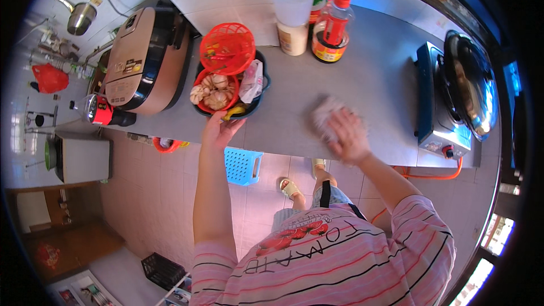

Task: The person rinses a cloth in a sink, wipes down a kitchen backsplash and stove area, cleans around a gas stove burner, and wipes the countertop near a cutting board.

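Note:
My left hand point(222, 129) grips the near side of a dark blue plastic basin point(266, 80) on the grey countertop point(289, 123). Inside the basin sits a small red basket of garlic bulbs point(216, 95), with a white-and-pink plastic packet point(252, 81) beside it. A second red basket point(227, 46) with red chilli peppers leans at the back of the basin. Something yellow point(234, 111) shows by my left fingertips. Under my right hand point(349, 136) a crumpled pale cloth point(326, 112) lies flat against the counter, the fingers spread over it.
A rice cooker point(148, 59) and a cola bottle point(102, 110) stand on the left. Behind are a plastic measuring jug point(291, 0) on a white tub point(292, 39) and a sauce bottle point(329, 46). A gas stove point(442, 106) bearing a lidded wok point(471, 85) occupies the right end; a blue stool point(241, 165) is below.

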